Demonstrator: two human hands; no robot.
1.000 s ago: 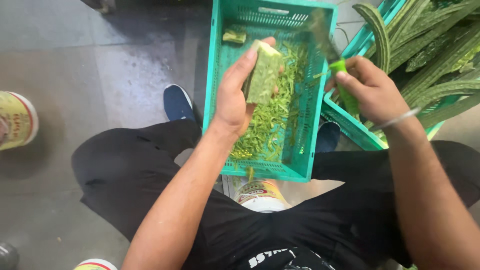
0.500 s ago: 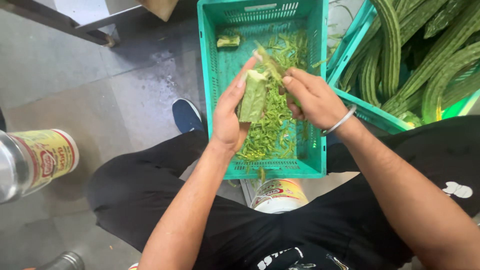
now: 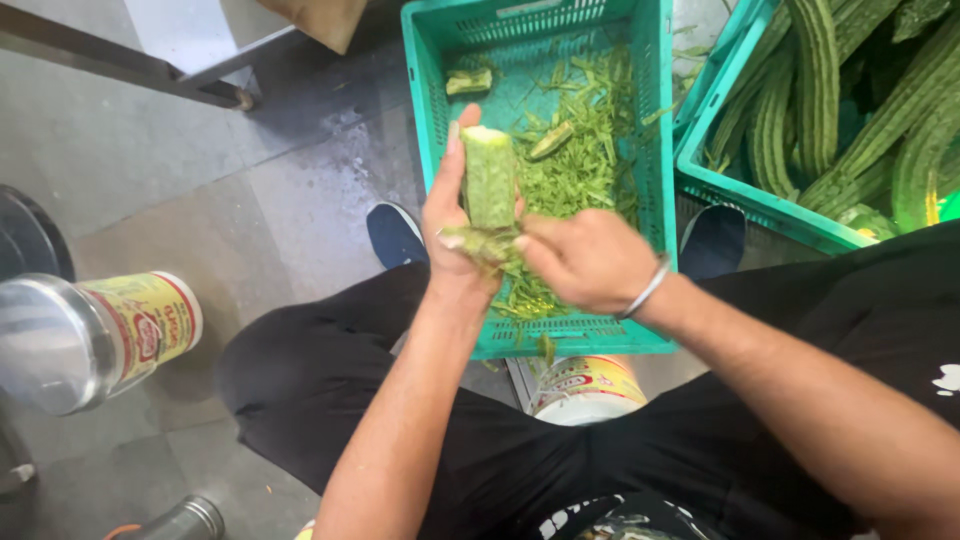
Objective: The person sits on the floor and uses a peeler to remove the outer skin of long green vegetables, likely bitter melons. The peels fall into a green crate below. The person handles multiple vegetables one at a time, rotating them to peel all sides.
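Your left hand (image 3: 455, 225) is clenched around a peeled piece of ridge gourd (image 3: 489, 175), thumb on one side and fingers wrapped behind it, holding it upright over the near half of the teal crate (image 3: 655, 150). The gourd's long axis runs away from you, its cut end pointing toward the far wall of the crate and its lower end sitting in your palm. Your right hand (image 3: 585, 262) is closed at that lower end, touching the left hand's fingers, with a strip of green peel (image 3: 480, 243) hanging between the two. You cannot tell from this view whether it grips a peeler or only the peel, since the fingers hide whatever is inside. So the gourd lies just ahead of and to the left of your right hand, and any stroke along it would follow that away-from-you axis.

Below your hands the crate floor is covered with a heap of green peelings (image 3: 575, 170). A second teal crate (image 3: 720, 185) to your right holds whole unpeeled ridge gourds (image 3: 815, 85). A yellow-labelled tin (image 3: 585, 385) stands between your knees.
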